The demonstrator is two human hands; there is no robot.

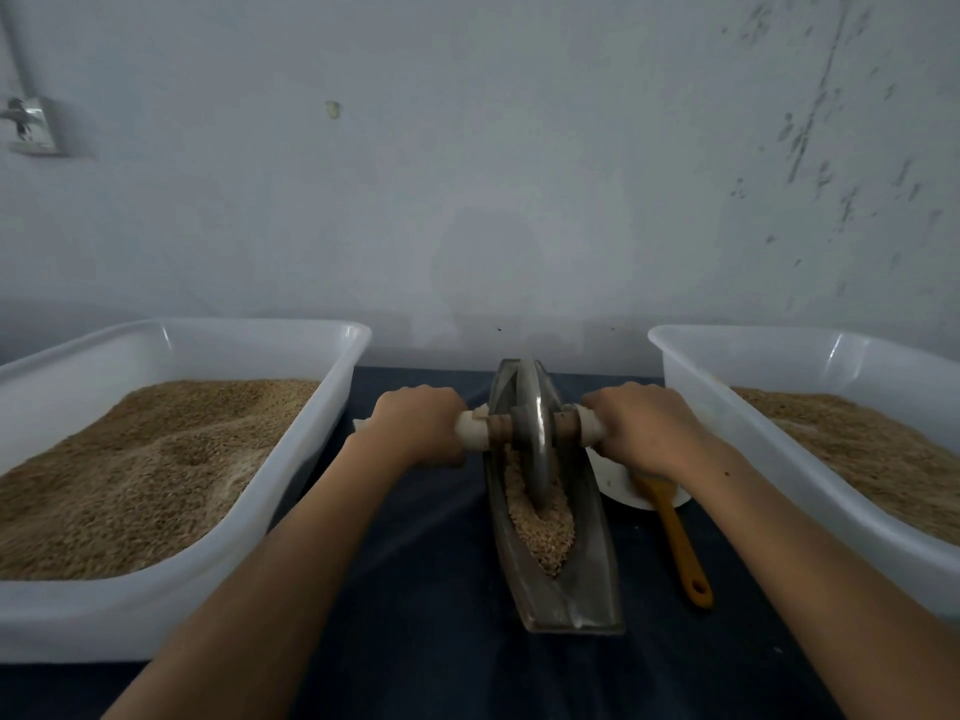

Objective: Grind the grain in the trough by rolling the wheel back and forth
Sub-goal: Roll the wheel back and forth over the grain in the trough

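Note:
A narrow boat-shaped metal trough [592,569] lies lengthwise on the dark table, pointing away from me. Pale crushed grain [545,532] fills its near half. A grey metal wheel [535,433] stands upright in the groove toward the far end, with a wooden axle through its hub. My left hand [415,423] grips the white-wrapped handle on the left of the wheel. My right hand [644,426] grips the handle on the right. Both arms reach forward, nearly straight.
A white plastic tub [218,350] heaped with brown grain stands to the left, and a second white tub [779,350] with grain to the right. A white plate [618,485] and an orange-handled brush [680,543] lie just right of the trough. A pale wall rises behind.

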